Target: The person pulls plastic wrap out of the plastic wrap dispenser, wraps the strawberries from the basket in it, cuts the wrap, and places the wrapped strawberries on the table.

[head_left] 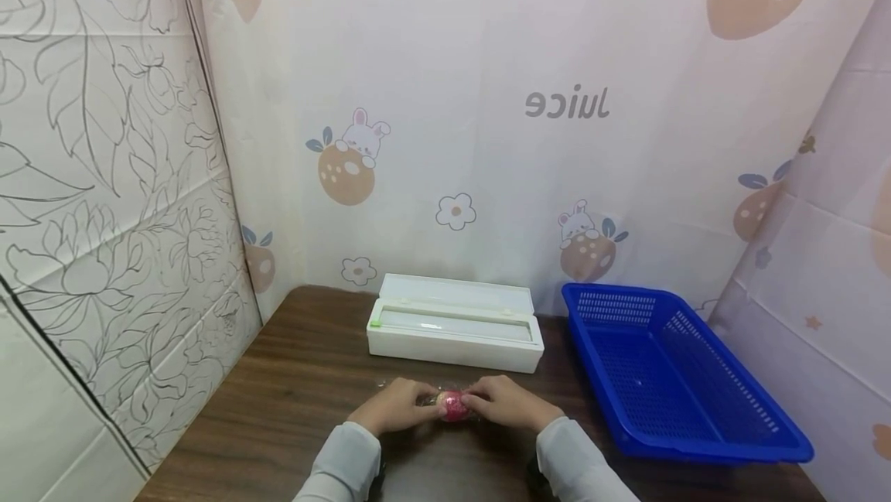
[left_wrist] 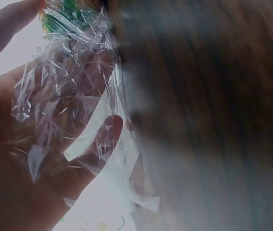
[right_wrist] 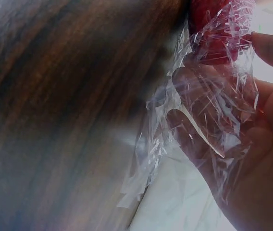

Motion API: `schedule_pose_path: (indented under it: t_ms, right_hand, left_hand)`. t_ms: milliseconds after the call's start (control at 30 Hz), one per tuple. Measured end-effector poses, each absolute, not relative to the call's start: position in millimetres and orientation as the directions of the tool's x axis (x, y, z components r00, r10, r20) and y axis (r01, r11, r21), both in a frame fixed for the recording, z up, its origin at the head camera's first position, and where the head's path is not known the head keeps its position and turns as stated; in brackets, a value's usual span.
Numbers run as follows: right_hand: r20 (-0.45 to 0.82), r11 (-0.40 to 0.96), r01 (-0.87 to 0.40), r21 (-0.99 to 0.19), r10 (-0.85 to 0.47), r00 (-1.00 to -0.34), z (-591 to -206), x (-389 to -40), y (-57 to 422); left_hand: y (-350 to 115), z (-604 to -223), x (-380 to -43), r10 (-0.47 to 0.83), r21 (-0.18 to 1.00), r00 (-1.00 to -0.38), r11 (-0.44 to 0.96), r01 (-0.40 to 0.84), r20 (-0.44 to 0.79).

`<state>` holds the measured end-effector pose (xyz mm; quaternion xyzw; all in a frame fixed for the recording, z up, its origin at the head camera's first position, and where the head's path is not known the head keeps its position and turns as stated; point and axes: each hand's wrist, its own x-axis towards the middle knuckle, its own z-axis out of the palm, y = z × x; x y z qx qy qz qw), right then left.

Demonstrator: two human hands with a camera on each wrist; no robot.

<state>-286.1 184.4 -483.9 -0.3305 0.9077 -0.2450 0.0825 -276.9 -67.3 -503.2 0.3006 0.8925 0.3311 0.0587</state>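
A small roundish red item (head_left: 454, 406), paler and yellowish on its left, lies just above or on the table, wrapped in clear plastic film. Its exact kind is unclear. From the left, my left hand (head_left: 397, 408) holds it between thumb and fingers; my right hand (head_left: 511, 403) grips the other side. Crumpled film (left_wrist: 55, 91) spreads over the left palm in the left wrist view, with a green part (left_wrist: 64, 21) under it near the fingertips. In the right wrist view, the red end shows by the thumb, and loose film (right_wrist: 213, 106) trails across the fingers.
Behind the hands stands a white cling film dispenser (head_left: 452, 355), its lid (head_left: 455, 291) raised and a small green piece (head_left: 376, 324) on its left. To the right sits a blue plastic basket (head_left: 612, 409). Patterned cloth walls border the brown wooden table (head_left: 292, 378).
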Motion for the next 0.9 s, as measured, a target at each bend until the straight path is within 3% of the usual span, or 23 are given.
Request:
schedule_pose_path:
  t_ms: [233, 567, 900]
  right_hand:
    - [0.025, 0.65, -0.551, -0.523, -0.635, -0.772, -485.0, -285.9, 184.1]
    - [0.066, 0.628, -0.61, -0.484, -0.668, -0.741, -486.1, -286.1, 183.3]
    - [0.038, 0.639, -0.625, -0.448, -0.685, -0.727, -484.3, -292.2, 182.0]
  left_hand:
    - [-67.7, -503.2, -277.5, 0.567, 0.611, -0.819, 0.618, 0.495, 0.09]
    - [-67.3, -503.7, -275.0, 0.535, 0.48, -0.84, 0.714, 0.509, 0.094]
    - [-64.0, -503.5, -271.7, 0.461, 0.474, -0.868, 0.732, 0.489, 0.183]
